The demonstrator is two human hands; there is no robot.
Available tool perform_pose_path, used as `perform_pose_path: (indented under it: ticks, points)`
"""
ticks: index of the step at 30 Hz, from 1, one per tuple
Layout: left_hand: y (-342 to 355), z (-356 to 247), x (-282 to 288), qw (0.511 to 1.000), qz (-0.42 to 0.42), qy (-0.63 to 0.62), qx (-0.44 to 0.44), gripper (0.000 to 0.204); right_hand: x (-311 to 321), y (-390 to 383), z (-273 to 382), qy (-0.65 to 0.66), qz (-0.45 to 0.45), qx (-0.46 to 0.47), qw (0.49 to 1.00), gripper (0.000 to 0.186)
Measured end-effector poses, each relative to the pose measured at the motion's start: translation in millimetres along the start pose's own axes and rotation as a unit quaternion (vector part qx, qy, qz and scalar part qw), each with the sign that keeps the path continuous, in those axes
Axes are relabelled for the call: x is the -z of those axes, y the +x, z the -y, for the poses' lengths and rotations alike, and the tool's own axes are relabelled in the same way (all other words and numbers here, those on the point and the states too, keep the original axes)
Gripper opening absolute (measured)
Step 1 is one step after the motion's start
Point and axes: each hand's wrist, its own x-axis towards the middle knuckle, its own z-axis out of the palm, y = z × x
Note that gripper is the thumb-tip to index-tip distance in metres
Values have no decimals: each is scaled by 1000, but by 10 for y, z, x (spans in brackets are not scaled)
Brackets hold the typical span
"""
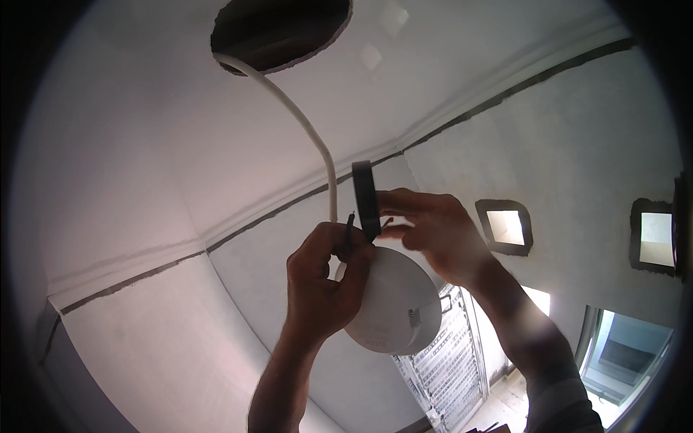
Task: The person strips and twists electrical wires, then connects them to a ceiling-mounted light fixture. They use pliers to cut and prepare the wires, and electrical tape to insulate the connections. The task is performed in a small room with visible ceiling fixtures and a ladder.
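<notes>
A thick white cable (pixel 307 126) hangs from a round hole (pixel 278 32) in the ceiling and runs down behind my left hand (pixel 321 281). That hand is closed, pinching a dark, tape-wrapped wire end (pixel 349 232) between thumb and fingers. In my right hand (pixel 437 234) I grip a roll of black tape (pixel 366 195), seen edge-on; its lower edge is close to my left fingertips. A short wire end pokes out beside my right fingers. Below both hands hangs a round white disc-shaped fixture (pixel 390 310) with a small clip near its edge. Its wire connections are hidden by my left hand.
Pale walls meet the ceiling along a dark gap (pixel 520 86). Two small square openings (pixel 505 227) are in the right wall. Lower down are a film-covered door panel (pixel 444 368) with printing and a window (pixel 628 353) at the far right.
</notes>
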Motion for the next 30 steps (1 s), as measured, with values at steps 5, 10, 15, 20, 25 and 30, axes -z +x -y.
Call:
perform_pose_path:
  ticks: [5,10,15,20,25,30]
  points:
    - [28,0,17,999,-14,38,-10,5,18,-10,71,-493,-14,73,867,39]
    - [74,107,14,998,-28,62,-3,8,26,-49,156,-548,3,92,831,22]
    - [93,30,-41,994,-17,104,-21,6,85,11,146,-85,-28,-30,996,24]
    - [105,20,-63,996,0,89,-19,8,25,89,104,49,-15,-13,999,35]
    - [105,10,-79,997,-21,70,4,10,37,-2,20,-470,-53,87,877,47]
    - [76,55,-66,997,-41,71,3,7,113,-15,130,-537,-30,98,837,28]
